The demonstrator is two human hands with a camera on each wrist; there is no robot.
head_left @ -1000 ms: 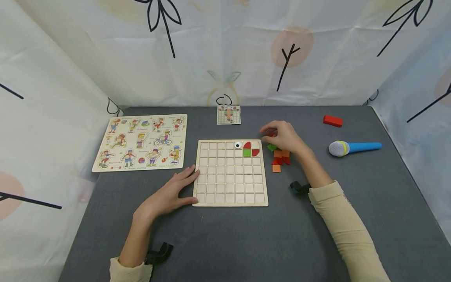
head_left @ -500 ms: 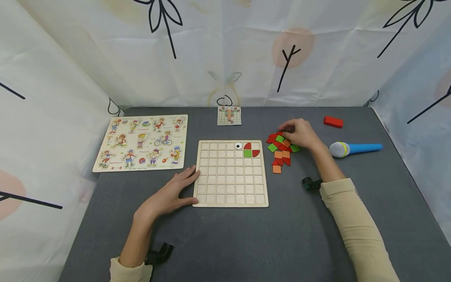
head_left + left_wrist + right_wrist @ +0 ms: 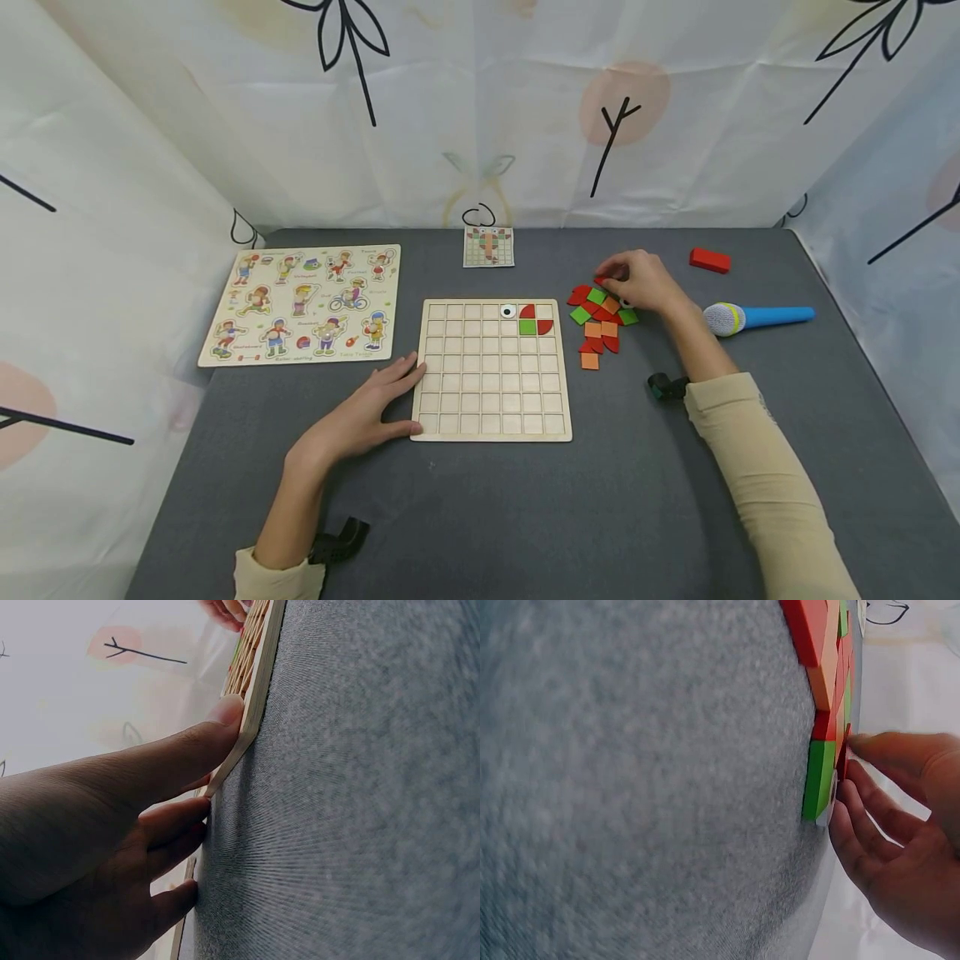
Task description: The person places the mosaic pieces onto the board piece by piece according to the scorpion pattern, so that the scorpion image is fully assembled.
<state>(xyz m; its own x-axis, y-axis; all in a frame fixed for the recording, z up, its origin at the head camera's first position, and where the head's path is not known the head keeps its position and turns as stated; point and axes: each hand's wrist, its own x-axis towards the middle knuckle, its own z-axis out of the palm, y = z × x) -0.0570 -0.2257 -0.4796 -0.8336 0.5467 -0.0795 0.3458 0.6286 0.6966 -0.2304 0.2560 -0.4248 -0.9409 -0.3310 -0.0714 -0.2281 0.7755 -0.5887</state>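
A wooden grid board lies mid-table; two red quarter-round tiles, a green square tile and a white eye tile sit in its upper right cells. Along the board's left edge rests my left hand, fingers extended, with the thumb on the near corner. To the right of the board is a pile of red, green and orange tiles. At its far side my right hand pinches a red tile between thumb and fingers. An eye tile shows partly beneath that hand.
A small pattern card lies behind the board. On the left is a picture puzzle board. A red block and a toy microphone lie to the right. White printed cloth hangs around the table.
My right hand has moved right from beside the board's upper right corner to the far side of the pile and now pinches a red tile. The left hand keeps its place.
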